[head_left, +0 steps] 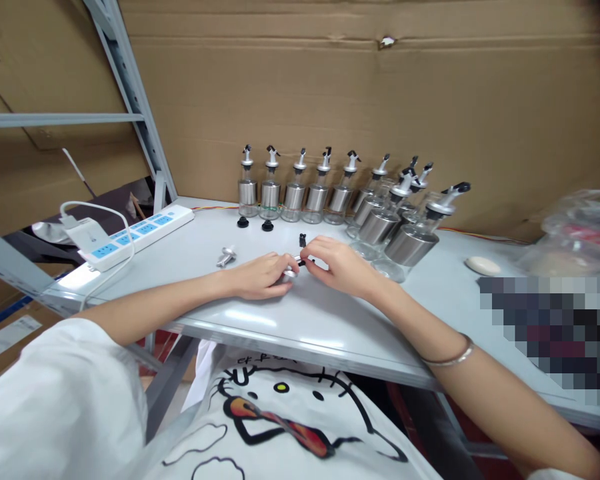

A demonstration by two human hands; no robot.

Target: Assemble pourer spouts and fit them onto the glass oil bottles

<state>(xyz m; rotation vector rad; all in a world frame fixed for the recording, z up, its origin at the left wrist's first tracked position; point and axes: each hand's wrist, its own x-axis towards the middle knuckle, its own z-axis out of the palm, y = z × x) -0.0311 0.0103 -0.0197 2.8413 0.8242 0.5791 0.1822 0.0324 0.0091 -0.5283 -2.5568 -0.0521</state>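
Note:
My left hand (pixel 267 275) is closed around a silver pour spout (pixel 291 273) just above the table. From the other side my right hand (pixel 336 263) meets it, thumb and forefinger pinched at the spout's narrow end on a small black piece (pixel 303 262), partly hidden by the fingers. Just beyond the fingertips lies another small black part (pixel 303 239). A second silver spout (pixel 227 256) rests on the table left of my left hand. Two black stoppers (pixel 267 226) (pixel 243 222) sit farther back, in front of the bottles.
Several glass-and-steel oil bottles (pixel 294 197) with spouts line the back against a cardboard wall (pixel 330 87); more cluster at right (pixel 413 243). A white power strip (pixel 145 230) with a plugged-in charger (pixel 87 235) is at left. A white oval object (pixel 483 266) and plastic bags (pixel 585 230) are at right.

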